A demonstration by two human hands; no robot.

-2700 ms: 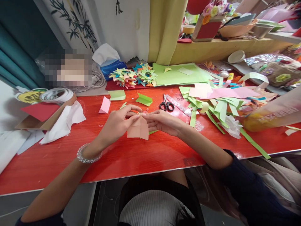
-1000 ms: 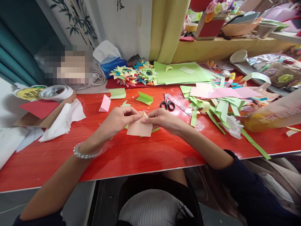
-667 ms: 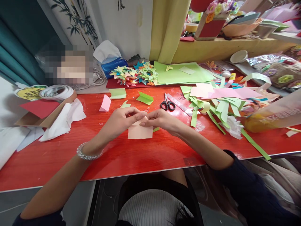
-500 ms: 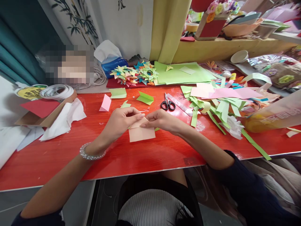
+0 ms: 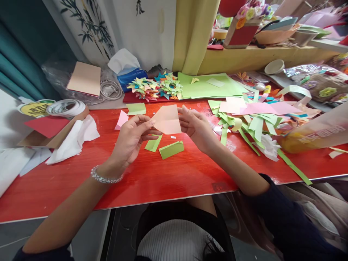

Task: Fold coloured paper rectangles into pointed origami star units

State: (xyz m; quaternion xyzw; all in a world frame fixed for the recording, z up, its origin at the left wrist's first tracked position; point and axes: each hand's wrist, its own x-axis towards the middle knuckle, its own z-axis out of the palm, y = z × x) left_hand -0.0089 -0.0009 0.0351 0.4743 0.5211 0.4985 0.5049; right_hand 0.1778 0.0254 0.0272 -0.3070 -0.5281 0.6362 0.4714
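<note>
The left hand [image 5: 130, 136] holds the peach paper [image 5: 168, 119] above the red table [image 5: 152, 177], its thumb and index finger pressed together on the sheet's narrowed left end. The other left fingers are loosely curled, spread a little from one another, and reach below the paper's lower left edge. The right hand [image 5: 199, 132] is unclenched, palm turned toward the sheet, fingers fairly straight and thumb raised apart from them. Its fingertips come right up to the paper's right edge; whether they touch it I cannot tell, but they are not pinching it. So the paper hangs between the two hands, tilted, its broad face toward the camera. Just below it on the table lie a small green piece [image 5: 153, 143] and a folded green piece [image 5: 171, 149], near a white scrap [image 5: 173, 137]. A pink piece [image 5: 121, 119] is beyond the left hand, and a pile of strips [image 5: 255, 121] lies to the right of the right hand.
</note>
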